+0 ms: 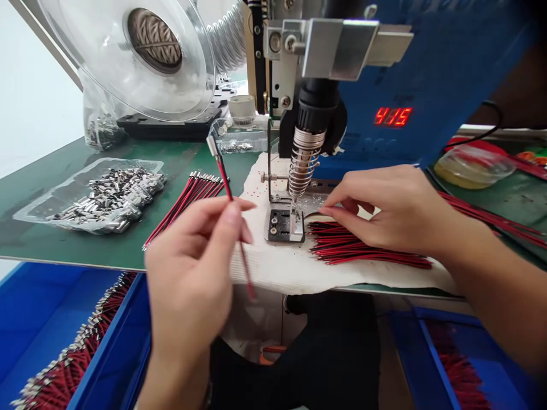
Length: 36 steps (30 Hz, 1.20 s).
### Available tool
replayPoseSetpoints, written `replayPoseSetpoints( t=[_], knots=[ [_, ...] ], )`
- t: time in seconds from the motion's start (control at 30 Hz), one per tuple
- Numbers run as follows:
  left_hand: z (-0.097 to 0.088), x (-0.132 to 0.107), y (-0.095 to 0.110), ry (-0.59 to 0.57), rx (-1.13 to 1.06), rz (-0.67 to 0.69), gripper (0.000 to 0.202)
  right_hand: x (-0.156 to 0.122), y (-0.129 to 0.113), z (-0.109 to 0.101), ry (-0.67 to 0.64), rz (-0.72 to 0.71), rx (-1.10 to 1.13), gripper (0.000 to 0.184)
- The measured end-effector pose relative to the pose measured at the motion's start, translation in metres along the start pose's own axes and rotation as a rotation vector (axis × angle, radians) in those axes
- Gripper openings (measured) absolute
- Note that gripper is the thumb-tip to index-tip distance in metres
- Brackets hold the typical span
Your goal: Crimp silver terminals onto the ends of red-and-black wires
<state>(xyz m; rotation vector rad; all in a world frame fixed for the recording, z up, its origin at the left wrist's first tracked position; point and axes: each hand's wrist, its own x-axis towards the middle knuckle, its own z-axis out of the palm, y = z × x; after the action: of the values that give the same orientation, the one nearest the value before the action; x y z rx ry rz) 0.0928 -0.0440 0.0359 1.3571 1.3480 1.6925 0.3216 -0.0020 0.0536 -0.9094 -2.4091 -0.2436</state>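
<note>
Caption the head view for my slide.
Left hand holds a metal-tipped wire; right hand is at the wire bundle.

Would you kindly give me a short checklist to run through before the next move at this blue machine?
1. Left hand has a secure hold: ok, thumb and fingers pinch a red-and-black wire pair with a silver end upward.
2. Left hand apart from the spring-wrapped tool: ok, a gap shows.
3. Right hand has one wire singled out: cannot tell; its fingertips are at the wire bundle.
4. Black block bare: not ok, a shiny piece is on it.
5. Loose metal parts available: ok, a heap lies in the clear tray.
6. Red display lit: ok.
</note>
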Motion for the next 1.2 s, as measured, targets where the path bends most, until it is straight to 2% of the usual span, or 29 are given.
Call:
replayPoseSetpoints(
  t=[0.07,0.17,0.23,0.3,0.37,0.43,0.63,1.03,1.1,1.2],
  knots=[
    [-0.012,0.017,-0.003,0.021,0.219,0.058,0.01,-0.001,0.005,-0.002,-0.1,0.018,0.023,0.01],
    [-0.026,0.04,-0.013,-0.081,0.622,0.135,0.015,-0.002,0.007,-0.004,-0.264,0.06,0.039,0.018],
    [-0.031,0.051,-0.019,-0.1,0.832,0.172,0.02,-0.002,0.006,-0.005,-0.367,0.079,0.024,0.026],
    [-0.032,0.057,-0.024,-0.116,0.978,0.18,0.024,-0.002,0.006,-0.005,-0.417,0.081,0.03,0.022],
    [-0.031,0.061,-0.025,-0.155,1.075,0.158,0.028,-0.002,0.005,-0.004,-0.424,0.071,0.063,0.011],
    [-0.029,0.063,-0.026,-0.201,1.158,0.138,0.031,-0.002,0.005,-0.002,-0.431,0.071,0.089,0.009],
    [-0.025,0.068,-0.026,-0.218,1.329,0.172,0.037,-0.002,0.005,0.0,-0.446,0.097,0.114,0.01],
    [-0.032,0.069,-0.025,-0.221,1.393,0.149,0.034,0.0,0.003,-0.005,-0.394,0.143,0.146,0.014],
    [-0.036,0.071,-0.024,-0.186,1.376,0.156,0.035,0.0,0.002,-0.006,-0.396,0.16,0.145,0.014],
    [-0.058,0.085,-0.028,-0.019,1.306,0.13,0.045,0.0,0.002,-0.007,-0.373,0.158,0.164,0.013]
  ],
)
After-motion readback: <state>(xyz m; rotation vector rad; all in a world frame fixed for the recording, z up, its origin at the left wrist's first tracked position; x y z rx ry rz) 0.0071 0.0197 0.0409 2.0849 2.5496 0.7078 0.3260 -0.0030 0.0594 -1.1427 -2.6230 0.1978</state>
